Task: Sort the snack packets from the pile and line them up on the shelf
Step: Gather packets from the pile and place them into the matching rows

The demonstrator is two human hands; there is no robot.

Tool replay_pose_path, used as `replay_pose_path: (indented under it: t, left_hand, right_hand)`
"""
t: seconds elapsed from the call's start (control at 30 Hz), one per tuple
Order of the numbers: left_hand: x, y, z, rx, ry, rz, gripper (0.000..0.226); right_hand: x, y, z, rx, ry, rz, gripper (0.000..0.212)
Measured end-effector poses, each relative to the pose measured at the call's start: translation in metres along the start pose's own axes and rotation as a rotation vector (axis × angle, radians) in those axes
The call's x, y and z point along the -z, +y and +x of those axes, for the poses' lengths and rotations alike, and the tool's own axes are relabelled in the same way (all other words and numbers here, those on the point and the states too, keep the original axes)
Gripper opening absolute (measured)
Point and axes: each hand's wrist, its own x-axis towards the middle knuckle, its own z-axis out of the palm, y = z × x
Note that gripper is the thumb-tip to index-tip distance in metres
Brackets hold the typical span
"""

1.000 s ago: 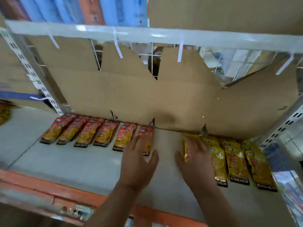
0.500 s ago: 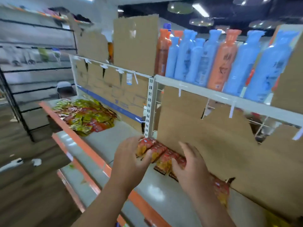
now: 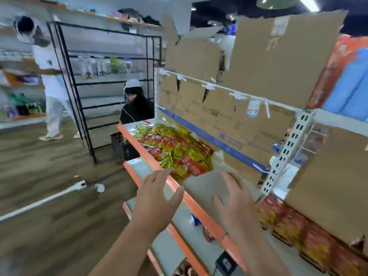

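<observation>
The person's left hand [image 3: 157,198] hovers over the orange front edge of the shelf [image 3: 201,188], its fingers [image 3: 159,175] straight, spread wide and holding nothing. The right hand [image 3: 233,202] hangs over the shelf's bare grey surface, a little farther in from that edge, its fingers [image 3: 229,178] likewise spread and empty. The pile of snack packets [image 3: 175,148], a jumble of yellow, red and some green, lies at the shelf's far end, beyond both hands and touching neither. At the shelf's near right end a row of red packets [image 3: 294,228] lies side by side in front of the cardboard backing [image 3: 219,116] that stands along the shelf's rear; blur hides their print. Above the shelf, at the right, blurred blue containers [image 3: 346,82] stand on the next tier. Off the shelf's far end stands a black wire rack [image 3: 111,86], with a seated person in dark clothes [image 3: 137,108] close to the shelf and a standing person in white [image 3: 49,80] well apart from it.
</observation>
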Motion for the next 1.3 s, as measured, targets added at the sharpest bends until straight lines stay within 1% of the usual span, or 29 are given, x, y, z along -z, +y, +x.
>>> replay_pose_path:
  t: [0.2,0.4,0.57,0.83,1.0,1.1,1.2,1.3]
  left_hand:
    - [0.025,-0.059,0.035,0.046,-0.003,0.022,0.049]
    - [0.026,-0.097,0.068,0.046,-0.049,0.046,0.047]
    - [0.024,-0.132,0.114,0.058,-0.076,0.072,0.047]
    - [-0.007,-0.183,0.235,0.171,-0.112,0.094,0.048]
    - [-0.034,-0.217,0.322,0.125,-0.17,0.134,0.051]
    - [-0.048,-0.235,0.362,0.12,-0.19,0.143,0.05]
    - [-0.059,-0.251,0.39,0.126,-0.219,0.18,0.049]
    - [-0.069,-0.266,0.416,0.122,-0.235,0.158,0.049]
  right_hand:
    - [-0.061,-0.026,0.034,-0.008,-0.054,0.019,0.059]
    - [-0.11,-0.029,0.072,-0.002,-0.012,0.083,0.051]
    - [-0.154,-0.028,0.122,-0.01,0.002,0.113,0.048]
    - [-0.232,-0.011,0.236,-0.029,-0.037,0.091,0.042]
    - [-0.277,-0.001,0.319,-0.076,-0.03,0.054,0.04]
    - [-0.298,0.001,0.361,-0.136,-0.046,0.057,0.039]
    - [-0.31,0.003,0.383,-0.155,-0.069,0.044,0.038]
    - [-0.321,0.006,0.396,-0.186,-0.108,-0.002,0.038]
